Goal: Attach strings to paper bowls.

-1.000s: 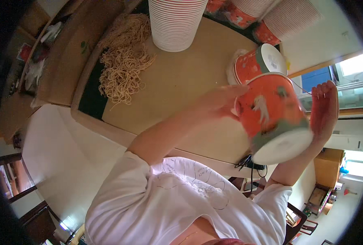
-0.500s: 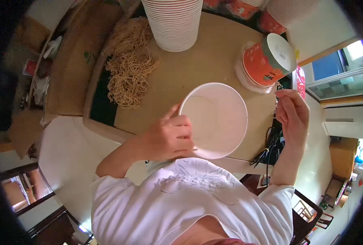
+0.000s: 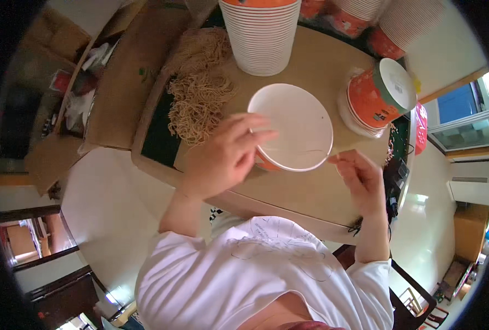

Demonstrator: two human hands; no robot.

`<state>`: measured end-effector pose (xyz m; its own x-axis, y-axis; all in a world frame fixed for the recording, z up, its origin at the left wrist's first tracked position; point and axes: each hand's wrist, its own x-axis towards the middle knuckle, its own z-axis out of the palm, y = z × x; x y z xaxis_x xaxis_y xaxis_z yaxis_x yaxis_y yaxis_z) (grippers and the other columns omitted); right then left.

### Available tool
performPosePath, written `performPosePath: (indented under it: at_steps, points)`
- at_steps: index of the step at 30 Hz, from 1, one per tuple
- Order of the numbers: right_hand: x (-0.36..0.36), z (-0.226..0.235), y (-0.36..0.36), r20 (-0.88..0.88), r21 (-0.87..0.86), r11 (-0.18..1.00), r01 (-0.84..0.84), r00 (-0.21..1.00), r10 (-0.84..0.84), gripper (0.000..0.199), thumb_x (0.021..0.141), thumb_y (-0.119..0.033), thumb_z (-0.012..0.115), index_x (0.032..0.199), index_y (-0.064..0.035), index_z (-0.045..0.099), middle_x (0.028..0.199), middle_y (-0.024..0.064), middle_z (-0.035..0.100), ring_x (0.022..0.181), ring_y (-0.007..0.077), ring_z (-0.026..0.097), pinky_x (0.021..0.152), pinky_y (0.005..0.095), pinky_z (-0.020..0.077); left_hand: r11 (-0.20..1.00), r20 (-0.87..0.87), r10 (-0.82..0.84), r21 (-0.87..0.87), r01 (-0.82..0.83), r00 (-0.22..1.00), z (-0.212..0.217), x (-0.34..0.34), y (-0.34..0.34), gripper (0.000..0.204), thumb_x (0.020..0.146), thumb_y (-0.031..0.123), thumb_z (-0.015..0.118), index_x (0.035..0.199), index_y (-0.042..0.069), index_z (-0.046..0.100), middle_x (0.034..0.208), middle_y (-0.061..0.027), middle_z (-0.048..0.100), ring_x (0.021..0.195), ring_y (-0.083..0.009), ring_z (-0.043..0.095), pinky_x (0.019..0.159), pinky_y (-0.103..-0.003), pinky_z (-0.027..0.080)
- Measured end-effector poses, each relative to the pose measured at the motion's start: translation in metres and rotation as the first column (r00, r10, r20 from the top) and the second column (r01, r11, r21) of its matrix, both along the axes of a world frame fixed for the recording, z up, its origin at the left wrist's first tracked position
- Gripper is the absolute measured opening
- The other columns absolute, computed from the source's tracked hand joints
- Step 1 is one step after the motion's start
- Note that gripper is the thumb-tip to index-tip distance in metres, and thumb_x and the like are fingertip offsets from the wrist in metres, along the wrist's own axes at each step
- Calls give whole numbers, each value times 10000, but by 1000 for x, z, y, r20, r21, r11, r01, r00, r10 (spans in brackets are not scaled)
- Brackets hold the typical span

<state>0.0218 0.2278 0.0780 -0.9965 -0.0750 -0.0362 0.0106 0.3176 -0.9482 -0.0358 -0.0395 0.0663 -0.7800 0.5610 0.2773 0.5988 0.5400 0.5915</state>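
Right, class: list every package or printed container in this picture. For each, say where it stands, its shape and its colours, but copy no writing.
Paper bowl: table centre, gripped by the left hand; round, white inside, orange outside.
Lying cup stack: right of the bowl; orange printed sides, green band, white base.
Tall cup stack: top centre; white ribbed rims, orange top.
Further stacks: top right; white and orange.

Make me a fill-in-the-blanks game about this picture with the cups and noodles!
1. The left hand holds the rim of a cup that is ____ inside.
2. The pile of dry noodles lies to the ____ of that cup.
3. The tall stack of cups stands on the ____ table.
4. The orange cup near the right hand lies on its ____.

Missing words: empty; left; round; side
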Motion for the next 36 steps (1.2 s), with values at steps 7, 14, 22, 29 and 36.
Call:
performPosePath:
  at_steps: [7, 14, 22, 29, 36]
  points:
    - [-1, 0, -9, -11, -352, 935, 49, 998, -56, 151, 943, -52, 511, 964, 38, 631, 712, -4, 551, 557, 25, 399, 497, 186, 307, 997, -229, -79, -26, 75, 970, -40, 30, 48, 439, 759, 248, 711, 1166, 112, 620, 1134, -60, 591, 1133, -205, 545, 1092, -558, 267]
    - [5, 10, 26, -76, -718, 645, 261, 892, -446, 195, 966, -129, 483, 944, 29, 594, 591, -59, 362, 495, 21, 274, 441, 194, 200, 939, -155, -215, -306, 160, 964, -35, 34, 38, 153, 787, 63, 584, 905, 106, 673, 774, -29, 629, 845, -146, 626, 1118, -530, 254]
    - [17, -6, 27, -66, -277, 875, 397, 901, -429, 199, 963, -135, 511, 951, 23, 631, 597, -79, 385, 496, 8, 294, 444, 182, 202, 908, -55, -265, -349, 230, 963, -21, 28, 31, 319, 786, 113, 649, 1104, 117, 626, 978, -54, 611, 948, -193, 608, 1113, -489, 279]
    - [47, 2, -29, -143, -327, 926, 190, 958, -248, 160, 862, -48, 525, 974, 37, 602, 753, 20, 605, 627, 74, 503, 592, 200, 393, 801, 139, -350, 556, 219, 926, -22, 58, 104, 684, 810, 108, 690, 1408, 65, 360, 1118, -137, 512, 899, -222, 564, 751, -344, 484]
    - [18, 8, -14, -457, -381, 851, 361, 727, -513, 343, 886, -140, 599, 1161, 36, 493, 1106, 124, 562, 1044, 233, 547, 971, 399, 410, 725, 630, -527, 684, -85, 570, -30, 52, 118, 233, 959, 84, 497, 1150, 41, 625, 725, -39, 572, 619, -91, 496, 585, -261, 435]
